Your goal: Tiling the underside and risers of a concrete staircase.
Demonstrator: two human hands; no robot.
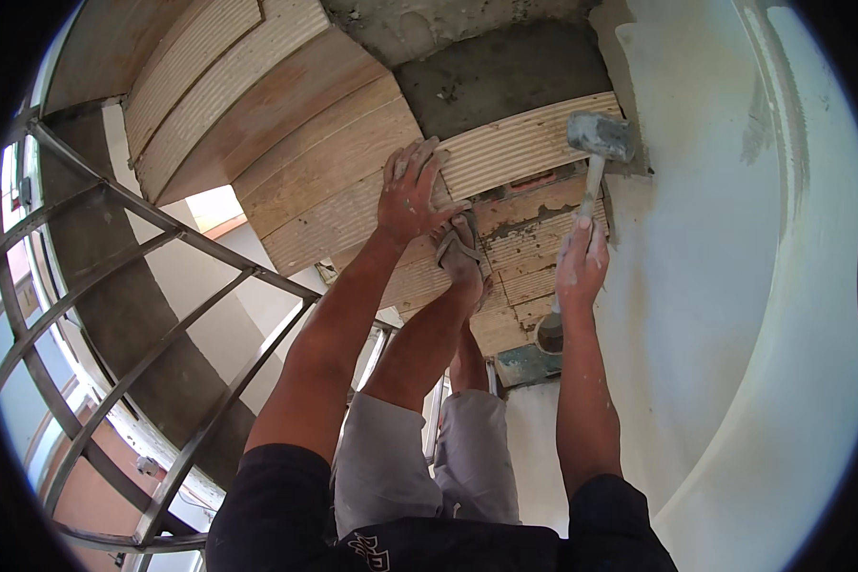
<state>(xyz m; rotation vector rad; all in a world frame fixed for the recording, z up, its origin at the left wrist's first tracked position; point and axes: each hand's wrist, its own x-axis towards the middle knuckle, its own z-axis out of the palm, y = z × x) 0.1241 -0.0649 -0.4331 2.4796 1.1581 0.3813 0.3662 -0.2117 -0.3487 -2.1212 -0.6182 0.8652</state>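
My left hand [412,195], dusty and with its fingers apart, rests at the left end of a ribbed wood-look tile [524,138] on a stair step. Just beyond that tile lies a patch of wet grey mortar [500,76]. My right hand [582,267] grips a rubber mallet [601,135] by its pale handle, with the grey head over the tile's right end. My sandalled foot [458,250] is below my left hand. A dark round object [550,334], partly hidden by my right arm, sits on a lower step.
More tiled steps [324,153] fan out to the left, beside a metal railing [124,381] with openings beyond it. A curved white wall [696,238] with grey smears runs along the right. My bare legs are on the steps below.
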